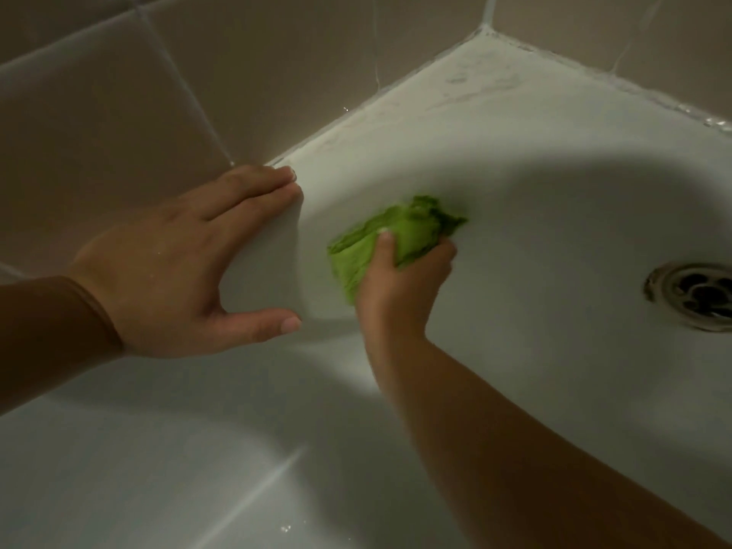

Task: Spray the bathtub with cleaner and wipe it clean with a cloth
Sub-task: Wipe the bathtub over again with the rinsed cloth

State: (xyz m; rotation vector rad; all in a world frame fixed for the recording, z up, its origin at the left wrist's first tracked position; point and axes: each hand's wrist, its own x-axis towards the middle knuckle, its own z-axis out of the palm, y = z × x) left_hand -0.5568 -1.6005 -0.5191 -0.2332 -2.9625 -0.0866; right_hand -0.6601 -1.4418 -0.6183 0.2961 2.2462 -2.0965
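Below rim, right hand (400,287) gripping cloth (392,235) — left hand (174,267) bracing.

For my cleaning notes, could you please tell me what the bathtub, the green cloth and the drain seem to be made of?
Bathtub: white, smooth and glossy, probably enamel or acrylic; light reflects off it.
Green cloth: soft, fuzzy fabric, perhaps microfibre; it bunches in the right hand.
Drain: shiny metal ring, likely chromed or steel, somewhat dulled.

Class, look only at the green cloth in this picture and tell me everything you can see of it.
The green cloth is bright lime, soft and nubbly like microfibre, bunched into a crumpled wad. The right hand grips it from below, thumb across its front, pressing it against the sloping inner wall of the white bathtub, left of the drain. Its far edge looks blurred.
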